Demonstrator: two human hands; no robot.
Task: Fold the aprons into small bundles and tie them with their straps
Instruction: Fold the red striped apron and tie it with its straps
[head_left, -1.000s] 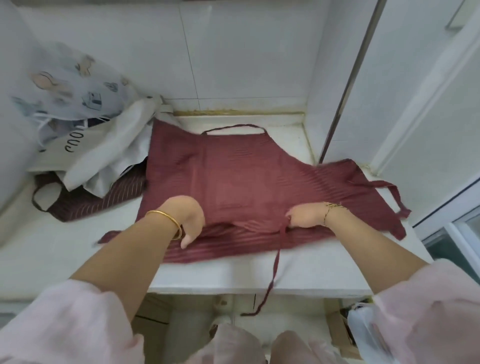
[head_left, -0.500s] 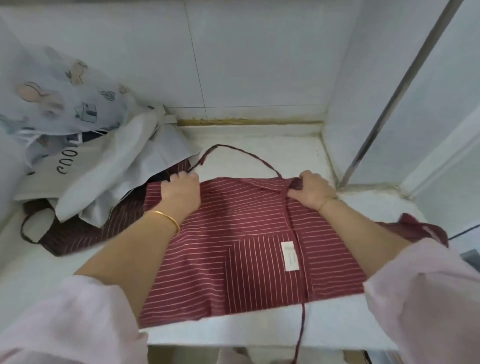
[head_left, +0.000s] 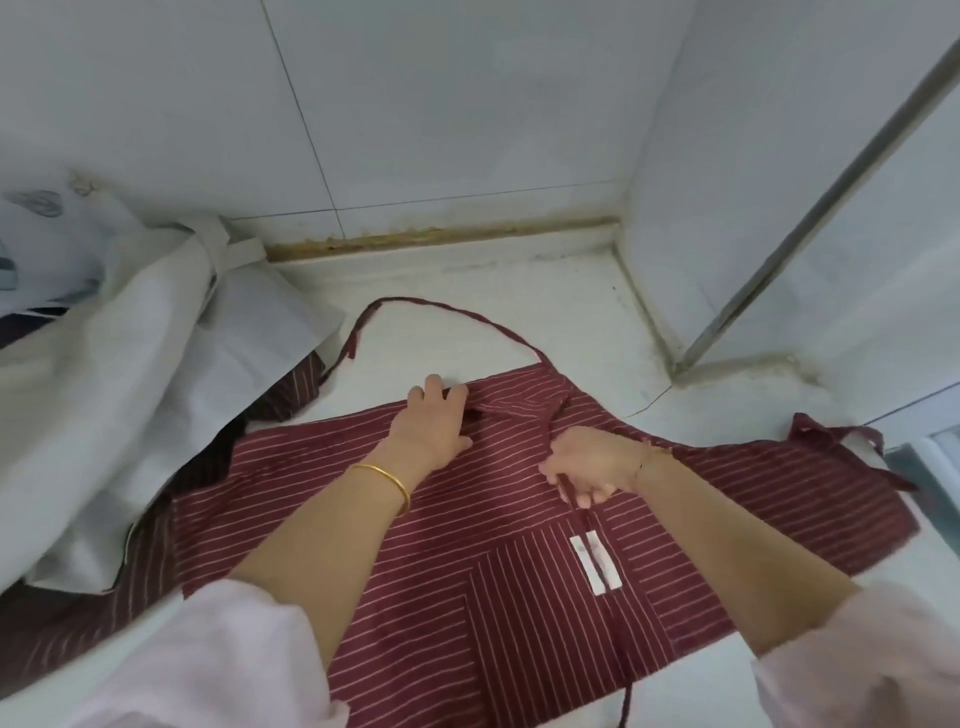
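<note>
Head view: left hand (head_left: 434, 421) flat on apron (head_left: 457, 571); right hand (head_left: 592, 465) pinches strap (head_left: 569, 493).

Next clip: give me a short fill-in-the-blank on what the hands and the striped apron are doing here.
1. The left hand lies ____ on the striped apron, near its far edge.
2. The right hand pinches a thin ____ that runs down across the white label.
3. The bangle is worn on the ____ wrist.
4. The neck loop lies on the white ____.

Missing words: flat; strap; left; counter
</note>
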